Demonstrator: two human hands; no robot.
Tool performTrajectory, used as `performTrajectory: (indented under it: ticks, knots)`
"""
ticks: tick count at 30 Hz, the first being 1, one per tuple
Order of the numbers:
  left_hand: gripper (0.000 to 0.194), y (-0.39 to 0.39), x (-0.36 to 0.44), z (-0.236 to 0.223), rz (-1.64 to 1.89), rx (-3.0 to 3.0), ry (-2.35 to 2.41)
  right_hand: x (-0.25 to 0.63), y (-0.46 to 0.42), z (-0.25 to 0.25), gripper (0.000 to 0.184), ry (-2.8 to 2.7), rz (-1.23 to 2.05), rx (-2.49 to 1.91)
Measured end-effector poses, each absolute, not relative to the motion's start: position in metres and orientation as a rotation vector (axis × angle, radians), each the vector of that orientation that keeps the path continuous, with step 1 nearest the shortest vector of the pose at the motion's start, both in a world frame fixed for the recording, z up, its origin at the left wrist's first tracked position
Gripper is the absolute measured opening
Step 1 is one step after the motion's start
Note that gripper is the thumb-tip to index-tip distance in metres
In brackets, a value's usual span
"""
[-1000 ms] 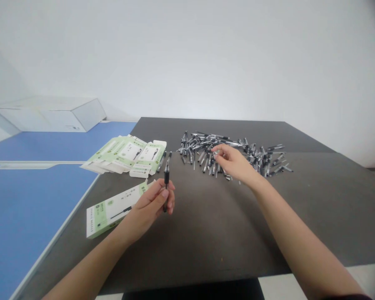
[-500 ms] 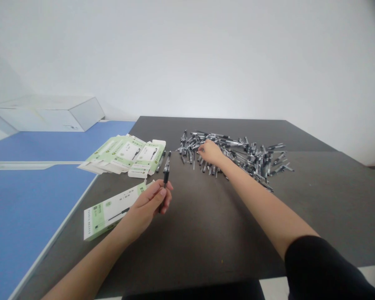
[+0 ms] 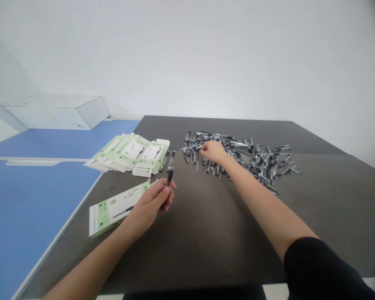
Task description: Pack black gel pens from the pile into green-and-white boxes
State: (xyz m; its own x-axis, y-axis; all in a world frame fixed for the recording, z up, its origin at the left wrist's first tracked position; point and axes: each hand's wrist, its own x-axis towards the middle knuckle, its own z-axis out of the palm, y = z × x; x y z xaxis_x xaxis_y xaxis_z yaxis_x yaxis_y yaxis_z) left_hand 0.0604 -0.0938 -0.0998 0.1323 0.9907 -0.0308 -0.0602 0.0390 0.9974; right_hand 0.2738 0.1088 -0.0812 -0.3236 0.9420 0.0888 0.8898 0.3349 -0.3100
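Observation:
My left hand (image 3: pixel 151 203) is shut around a black pen (image 3: pixel 170 176), which sticks up past my fingertips. Just beside that hand, under its wrist edge, lies a flat green-and-white pen carton (image 3: pixel 116 208). My right hand (image 3: pixel 214 152) reaches down onto the near-left side of a loose heap of black-and-silver pens (image 3: pixel 253 160). Its fingertips are among the pens, but the fingers hide whether one is pinched.
Several more cartons (image 3: pixel 128 153) lie overlapping at the left of the dark table (image 3: pixel 212 250), with a few loose pens (image 3: pixel 165 161) beside them. A blue table (image 3: pixel 34 208) adjoins on the left, and a white box (image 3: pixel 58 112) stands beyond it.
My right hand has stayed at the heap, shifting only slightly. The left hand has tilted the pen, whose top now leans a little to the right.

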Motion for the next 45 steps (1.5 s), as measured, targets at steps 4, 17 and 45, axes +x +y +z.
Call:
performTrajectory:
  ticks: [4,17,45]
  knots:
    - [0.025,-0.095,0.066,-0.098,1.2,1.066,1.038,0.275,0.062,-0.061,0.022,-2.362,0.486,-1.383]
    - [0.05,-0.098,0.078,-0.099,0.887,1.317,1.188,0.27,-0.054,-0.05,0.013,-2.415,0.928,-0.882]
    - [0.041,-0.107,0.073,-0.09,0.702,1.552,1.159,0.295,-0.043,-0.045,0.009,-1.772,1.178,-0.801]
